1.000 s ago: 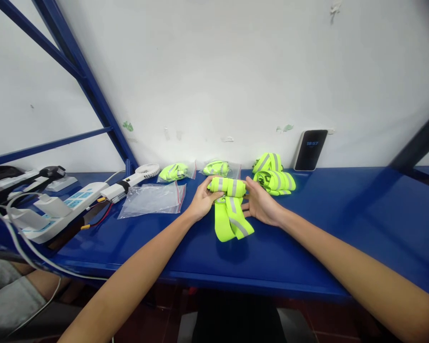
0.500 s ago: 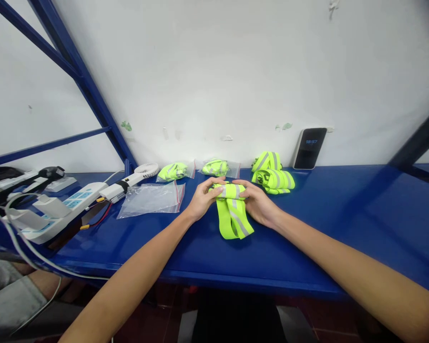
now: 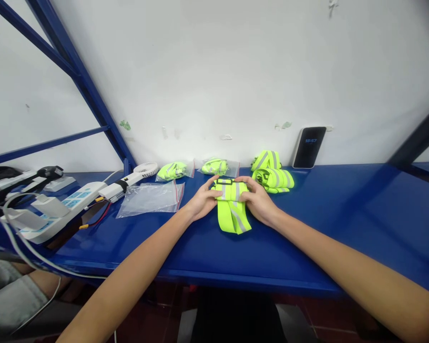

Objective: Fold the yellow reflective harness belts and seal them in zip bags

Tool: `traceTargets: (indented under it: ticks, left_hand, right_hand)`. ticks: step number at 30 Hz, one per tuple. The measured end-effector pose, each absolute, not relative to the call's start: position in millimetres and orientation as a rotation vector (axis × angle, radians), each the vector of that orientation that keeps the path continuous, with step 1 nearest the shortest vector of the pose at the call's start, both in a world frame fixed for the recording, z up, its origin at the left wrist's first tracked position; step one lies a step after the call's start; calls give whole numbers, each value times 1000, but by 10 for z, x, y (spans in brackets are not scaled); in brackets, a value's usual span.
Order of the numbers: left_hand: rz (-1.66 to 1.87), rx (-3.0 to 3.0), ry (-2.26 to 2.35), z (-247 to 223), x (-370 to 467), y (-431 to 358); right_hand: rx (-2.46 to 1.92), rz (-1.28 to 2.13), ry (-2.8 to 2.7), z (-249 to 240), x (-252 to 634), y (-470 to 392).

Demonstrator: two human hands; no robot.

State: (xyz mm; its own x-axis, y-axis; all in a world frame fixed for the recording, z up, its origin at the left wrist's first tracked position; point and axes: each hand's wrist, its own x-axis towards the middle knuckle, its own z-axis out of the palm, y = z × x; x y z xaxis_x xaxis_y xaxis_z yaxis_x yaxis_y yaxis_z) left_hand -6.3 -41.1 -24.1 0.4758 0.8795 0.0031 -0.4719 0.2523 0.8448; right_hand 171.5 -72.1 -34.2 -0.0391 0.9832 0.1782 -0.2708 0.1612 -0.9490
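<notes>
A neon-yellow reflective strap (image 3: 230,191) with grey stripes is partly rolled up between my hands, over the blue table. Its loose end hangs down in a loop toward me, and a black buckle shows on top of the roll. My left hand (image 3: 203,200) grips the roll's left side, thumb in front. On the right side, my right hand (image 3: 258,200) holds it with thumb and fingers closed. More rolled reflective straps (image 3: 273,178) lie just behind my right hand. Two clear bags with yellow straps inside, a left bag (image 3: 173,171) and a right bag (image 3: 215,166), rest by the wall.
Clear zip bags (image 3: 148,197) lie flat to the left. Beyond them are a small white fan (image 3: 145,169), a power strip (image 3: 82,195) with plugs and cables, and a wire with yellow connectors. A phone (image 3: 309,147) leans on the wall. Another person's leg (image 3: 10,288) shows lower left.
The rolled part of the strap has turned in my hands, so the black buckle now faces up at its top. The hanging loop has drawn up slightly.
</notes>
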Motion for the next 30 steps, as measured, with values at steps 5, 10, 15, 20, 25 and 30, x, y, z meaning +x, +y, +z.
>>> traceTargets:
  ticks: [5,10,15,20,25,30]
  left_hand:
    - [951,991,512,-281,-66,-386]
    - [902,1079,567,-282,-113,-374]
    - [1008,1135,596,-319,-80,-388]
    - [1092,1166,594,-309,-56,-384]
    - [1143,1174,603,-263,-70,-392]
    - [1150,1204,624,-281,-46,-396]
  right_hand:
    - [-920,1090,-1277,-385,1743,-719]
    - [-862,1202,-1192,-335,1736,-762]
    - [-860,1425,-1016,-303,1724,-738]
    - [-849,1422,-1089,-299,1710,-759]
    - [-978,1520,-1080,-316,1693,-799]
    - [-987,1484,-995,-339,1685,-778]
